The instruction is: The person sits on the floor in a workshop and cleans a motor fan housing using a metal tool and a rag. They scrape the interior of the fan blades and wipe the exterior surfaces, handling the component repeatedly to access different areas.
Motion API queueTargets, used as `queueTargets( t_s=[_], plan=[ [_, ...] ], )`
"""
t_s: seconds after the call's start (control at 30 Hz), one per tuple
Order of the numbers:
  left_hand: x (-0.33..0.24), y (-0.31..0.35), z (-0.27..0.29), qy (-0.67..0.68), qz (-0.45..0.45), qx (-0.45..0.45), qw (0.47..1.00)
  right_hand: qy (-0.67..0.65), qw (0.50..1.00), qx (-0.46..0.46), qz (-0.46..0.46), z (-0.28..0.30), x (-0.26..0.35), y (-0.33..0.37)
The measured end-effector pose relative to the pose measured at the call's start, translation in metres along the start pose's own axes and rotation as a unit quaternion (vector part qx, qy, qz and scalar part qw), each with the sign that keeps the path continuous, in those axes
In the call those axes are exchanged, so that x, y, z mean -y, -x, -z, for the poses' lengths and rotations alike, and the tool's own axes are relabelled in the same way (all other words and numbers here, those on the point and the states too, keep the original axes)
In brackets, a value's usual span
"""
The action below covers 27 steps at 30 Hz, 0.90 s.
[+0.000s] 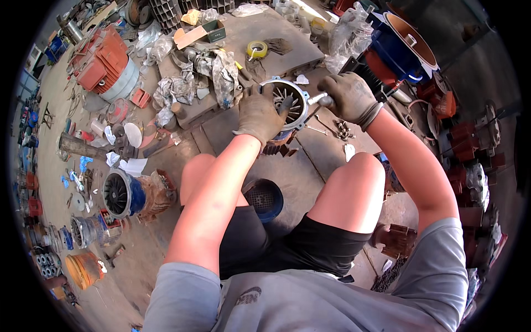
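An electric motor (271, 146) stands upright in front of my knees, its open top showing a finned rotor inside a pale blue flange ring (305, 95). My left hand (259, 113), in a dirty work glove, grips the left side of that ring, with the thumb reaching over the opening. My right hand (349, 97), also gloved, is closed on a shiny metal tool (317, 98) like a socket wrench. The tool's end meets the ring's right side; the glove hides most of its handle. Close by on the right lie a wrench (317, 130) and several loose bolts (344, 130).
A blue bowl-like part (264, 200) sits between my legs. Ahead are yellow tape (256, 50) and crumpled plastic (221, 74). A large blue motor (395, 47) stands far right, a red motor (105, 61) far left. Another finned motor (124, 192) lies left of my knee.
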<state>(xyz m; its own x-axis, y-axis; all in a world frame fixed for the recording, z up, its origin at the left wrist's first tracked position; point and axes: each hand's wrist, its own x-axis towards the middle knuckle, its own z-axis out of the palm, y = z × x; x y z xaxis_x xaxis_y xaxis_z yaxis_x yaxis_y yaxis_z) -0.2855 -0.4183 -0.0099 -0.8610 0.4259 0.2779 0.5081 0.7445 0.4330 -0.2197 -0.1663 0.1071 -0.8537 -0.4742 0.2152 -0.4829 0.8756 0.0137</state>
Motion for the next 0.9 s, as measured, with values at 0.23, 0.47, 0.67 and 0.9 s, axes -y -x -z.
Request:
queueTargets(
  t_s=[0.23,0.47,0.67,0.9],
  plan=[
    [0.009,0.001,-0.001,-0.008,-0.018,-0.022,1.0,-0.112,0.91,0.343,-0.205,0.043,0.033,-0.064],
    [0.006,-0.001,-0.003,0.02,-0.04,-0.023,0.999,-0.502,0.79,0.312,-0.16,0.012,0.012,-0.051],
    [0.012,0.003,-0.001,-0.004,-0.004,-0.002,1.0,-0.779,0.432,-0.188,-0.414,-0.033,0.066,-0.031],
    [0.004,-0.001,0.002,-0.003,-0.006,0.021,1.0,-0.592,0.632,-0.276,-0.417,-0.063,0.05,-0.014]
  ],
)
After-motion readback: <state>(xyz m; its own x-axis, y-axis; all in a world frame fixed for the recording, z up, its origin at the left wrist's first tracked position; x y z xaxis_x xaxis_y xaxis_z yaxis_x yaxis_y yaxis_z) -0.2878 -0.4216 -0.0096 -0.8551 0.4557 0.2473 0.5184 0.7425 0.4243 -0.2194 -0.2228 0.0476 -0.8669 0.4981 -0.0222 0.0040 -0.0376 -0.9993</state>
